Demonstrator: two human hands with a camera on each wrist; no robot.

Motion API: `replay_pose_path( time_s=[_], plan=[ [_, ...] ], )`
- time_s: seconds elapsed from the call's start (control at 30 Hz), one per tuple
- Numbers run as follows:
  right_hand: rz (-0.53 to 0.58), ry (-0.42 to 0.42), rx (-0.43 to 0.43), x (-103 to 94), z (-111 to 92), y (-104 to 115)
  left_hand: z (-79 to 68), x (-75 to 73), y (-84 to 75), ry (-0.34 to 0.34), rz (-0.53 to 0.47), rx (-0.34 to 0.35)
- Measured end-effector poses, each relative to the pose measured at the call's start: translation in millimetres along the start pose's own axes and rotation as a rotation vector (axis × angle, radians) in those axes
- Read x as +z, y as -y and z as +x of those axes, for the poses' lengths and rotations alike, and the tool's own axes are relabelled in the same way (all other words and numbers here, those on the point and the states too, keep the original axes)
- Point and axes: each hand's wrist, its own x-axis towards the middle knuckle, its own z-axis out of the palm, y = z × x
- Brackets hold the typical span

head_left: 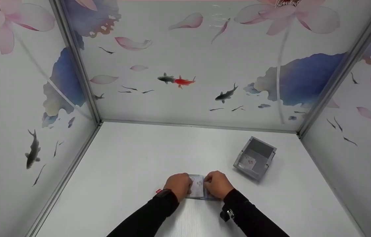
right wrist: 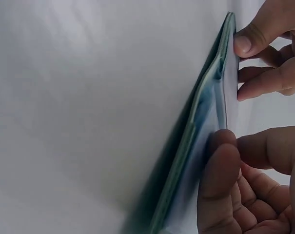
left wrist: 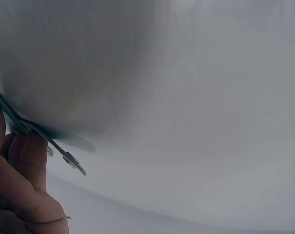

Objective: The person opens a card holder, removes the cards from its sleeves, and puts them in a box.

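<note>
In the head view, a thin card holder (head_left: 211, 197) with teal edges lies opened out near the middle of the white table. A pale printed leaf or card (head_left: 197, 186) shows between the hands. My left hand (head_left: 178, 184) grips the holder's left side, thumb on top. Fingers of my right hand (head_left: 219, 185) pinch the edge of a pale leaf or card at the holder's middle; the right wrist view shows the teal cover (right wrist: 186, 144) bent there. A strap with a metal snap (left wrist: 71, 159) sticks out below the left fingers. What lies under the fingertips is hidden.
A grey plastic bin (head_left: 264, 147) stands at the back right, turned at an angle, with a small printed card (head_left: 248, 162) inside. Printed wall panels (head_left: 185, 108) with metal corner posts (head_left: 88, 89) enclose the table on the back, left and right.
</note>
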Motion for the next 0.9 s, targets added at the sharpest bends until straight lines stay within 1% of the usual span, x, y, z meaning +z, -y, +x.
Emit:
replay_pose_path(
  time_s=[0.1, 0.17, 0.33, 0.43, 0.53, 0.7, 0.8, 0.9],
  plan=[
    [0.15, 0.074, 0.066, -1.9, 2.2, 0.0, 0.0, 1.7, 0.9, -0.006, 0.017, 0.004],
    [0.224, 0.112, 0.115, -3.3, 2.9, 0.8, -0.1, 2.5, 1.2, -0.006, 0.027, 0.002],
    [0.316, 0.137, 0.188, -4.3, 3.2, 2.3, -0.3, 4.5, 2.9, -0.017, 0.027, -0.001],
    [0.371, 0.137, 0.205, -4.2, 1.3, 3.8, -0.7, 4.4, 3.9, -0.019, 0.002, -0.003],
    [0.388, 0.139, 0.205, -3.5, -0.7, 5.8, -0.8, 3.7, 4.4, -0.021, -0.009, 0.006],
    [0.342, 0.132, 0.176, -1.7, -1.1, 7.4, -0.4, 3.8, 3.4, -0.024, -0.002, 0.011],
    [0.34, 0.131, 0.184, -0.9, -0.9, 5.5, 0.1, 4.7, 2.2, -0.022, 0.001, 0.01],
    [0.36, 0.121, 0.207, -3.2, -1.8, 3.8, 0.2, 4.4, 1.3, -0.029, 0.008, 0.007]
  ],
)
